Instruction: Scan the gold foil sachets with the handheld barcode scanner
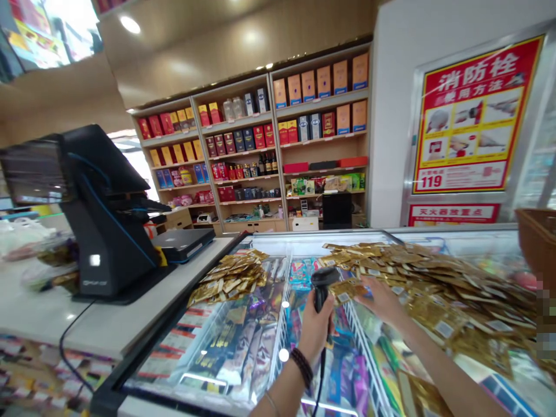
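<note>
My left hand (pixel 315 324), with a dark bead bracelet at the wrist, is wrapped round the handle of a black barcode scanner (pixel 325 277). Its cable hangs down past the wrist. Just right of the scanner head, my right hand (pixel 384 301) pinches the edge of a small gold packet (pixel 344 291) with a white label. On the freezer's glass top (pixel 208 341), a large heap of similar gold packets (pixel 460 289) spreads out at the right. A smaller pile of gold packets (pixel 237 275) lies to the left.
Frozen goods in white wire baskets (pixel 280 341) show through the glass. A counter (pixel 195 266) at the left carries a black checkout terminal (pixel 108 220) and plastic bags (pixel 26 237). Shelves of boxed goods (pixel 243 139) line the back. A brown basket (pixel 536 237) stands at the right edge.
</note>
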Available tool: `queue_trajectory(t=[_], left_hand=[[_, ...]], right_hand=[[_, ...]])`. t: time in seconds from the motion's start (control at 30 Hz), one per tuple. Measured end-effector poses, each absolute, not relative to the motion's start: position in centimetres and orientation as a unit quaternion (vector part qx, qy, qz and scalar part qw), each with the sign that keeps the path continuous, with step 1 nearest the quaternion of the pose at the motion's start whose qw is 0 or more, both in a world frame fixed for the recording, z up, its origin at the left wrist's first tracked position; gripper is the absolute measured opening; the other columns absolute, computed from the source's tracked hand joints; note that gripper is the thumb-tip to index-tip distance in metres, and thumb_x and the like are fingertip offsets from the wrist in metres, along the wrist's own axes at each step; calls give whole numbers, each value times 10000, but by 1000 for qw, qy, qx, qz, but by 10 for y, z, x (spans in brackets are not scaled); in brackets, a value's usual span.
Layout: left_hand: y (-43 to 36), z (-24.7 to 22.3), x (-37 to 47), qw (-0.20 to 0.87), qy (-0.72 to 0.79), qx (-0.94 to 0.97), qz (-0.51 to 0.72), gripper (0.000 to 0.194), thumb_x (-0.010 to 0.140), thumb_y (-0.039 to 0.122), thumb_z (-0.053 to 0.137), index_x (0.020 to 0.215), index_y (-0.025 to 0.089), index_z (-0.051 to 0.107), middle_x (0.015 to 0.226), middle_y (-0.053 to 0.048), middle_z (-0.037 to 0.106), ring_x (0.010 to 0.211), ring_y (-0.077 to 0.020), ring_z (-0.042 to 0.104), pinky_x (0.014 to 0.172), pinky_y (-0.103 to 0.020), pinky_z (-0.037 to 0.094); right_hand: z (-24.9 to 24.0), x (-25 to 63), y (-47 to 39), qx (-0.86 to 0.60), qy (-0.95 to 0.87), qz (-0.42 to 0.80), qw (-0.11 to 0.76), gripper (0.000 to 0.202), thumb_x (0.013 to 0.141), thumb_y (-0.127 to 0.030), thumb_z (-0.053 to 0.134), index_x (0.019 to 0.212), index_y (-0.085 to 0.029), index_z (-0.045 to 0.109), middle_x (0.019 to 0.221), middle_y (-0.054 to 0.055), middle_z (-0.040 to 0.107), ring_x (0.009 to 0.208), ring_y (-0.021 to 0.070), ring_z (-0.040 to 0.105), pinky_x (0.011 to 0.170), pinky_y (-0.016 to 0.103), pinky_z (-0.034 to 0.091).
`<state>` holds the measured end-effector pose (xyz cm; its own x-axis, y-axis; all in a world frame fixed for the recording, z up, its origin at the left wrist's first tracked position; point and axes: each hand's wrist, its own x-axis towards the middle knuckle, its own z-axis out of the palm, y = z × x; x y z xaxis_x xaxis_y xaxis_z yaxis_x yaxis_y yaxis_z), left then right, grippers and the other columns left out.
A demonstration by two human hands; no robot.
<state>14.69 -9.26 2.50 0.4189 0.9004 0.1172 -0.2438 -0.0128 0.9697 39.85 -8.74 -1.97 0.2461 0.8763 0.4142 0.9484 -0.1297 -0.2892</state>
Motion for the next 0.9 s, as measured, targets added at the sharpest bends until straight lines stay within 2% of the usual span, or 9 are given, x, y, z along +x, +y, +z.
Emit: queue_trajectory(t=[0.07, 0.13, 0.23, 0.3, 0.4, 0.5, 0.6, 0.73, 0.9], left_hand=[[-94, 26, 144, 639, 298, 548, 450, 717, 713, 856, 763, 962, 236, 503, 591, 112, 486, 392, -57, 414, 436, -224, 390], [-95, 27, 143, 642, 298, 546, 449, 704, 724, 846, 764, 964, 237, 506, 600, 107, 494, 400, -58, 418, 439, -223, 393], [-96, 26, 143, 637, 300, 546, 454, 709, 718, 856, 758, 967, 239, 512, 588, 107, 492, 392, -61, 413, 420, -219, 372], [-97, 25, 143, 633, 303, 546, 458, 716, 711, 863, 756, 965, 240, 511, 576, 111, 482, 381, -59, 401, 409, -217, 362], [-98, 24, 142, 635, 306, 545, 454, 719, 702, 862, 762, 959, 241, 505, 572, 116, 474, 378, -55, 397, 411, -212, 366], [-100, 26, 140, 635, 313, 545, 449, 734, 678, 869, 769, 950, 244, 496, 569, 120, 466, 376, -51, 395, 409, -206, 356], [-103, 27, 139, 632, 315, 552, 444, 725, 691, 858, 768, 959, 243, 495, 566, 121, 467, 378, -53, 399, 414, -208, 359], [-106, 26, 139, 627, 316, 558, 443, 720, 709, 837, 772, 998, 237, 500, 564, 122, 475, 377, -57, 398, 418, -211, 352], [-107, 25, 139, 621, 317, 563, 444, 734, 705, 842, 766, 1015, 233, 497, 548, 127, 462, 368, -59, 386, 408, -211, 315]], right_hand=[[-22, 396, -86, -750, -607, -73, 252, 540, 940, -440, 643, 1408, -176, 695, 1353, 202, 745, 1303, 402, 676, 1127, 544, 506], [-23, 391, -84, -740, -619, -74, 252, 563, 983, -466, 572, 1450, -166, 667, 1505, 211, 660, 1439, 395, 578, 1197, 541, 448], [-22, 384, -80, -712, -658, -48, 239, 566, 1013, -439, 487, 1510, -202, 621, 1602, 161, 600, 1531, 363, 485, 1238, 556, 401], [-20, 383, -78, -703, -672, -27, 230, 560, 999, -431, 489, 1498, -224, 634, 1557, 149, 647, 1482, 369, 543, 1210, 570, 429], [-16, 388, -79, -707, -667, -20, 233, 603, 926, -454, 583, 1450, -172, 675, 1487, 195, 687, 1384, 393, 619, 1173, 537, 461], [-13, 396, -84, -721, -649, -16, 242, 610, 836, -476, 681, 1347, -149, 738, 1309, 224, 760, 1259, 425, 675, 1113, 552, 488], [-9, 401, -91, -729, -632, -10, 263, 481, 762, -480, 749, 1160, -215, 794, 1183, 171, 790, 1202, 420, 686, 1084, 556, 488], [-2, 399, -99, -709, -625, 28, 325, 313, 690, -451, 791, 933, -255, 759, 1133, 127, 802, 1184, 403, 694, 1080, 541, 485], [2, 397, -102, -684, -593, 98, 414, 577, 517, -336, 854, 1073, -229, 740, 1119, 149, 825, 1118, 437, 741, 1046, 569, 523]])
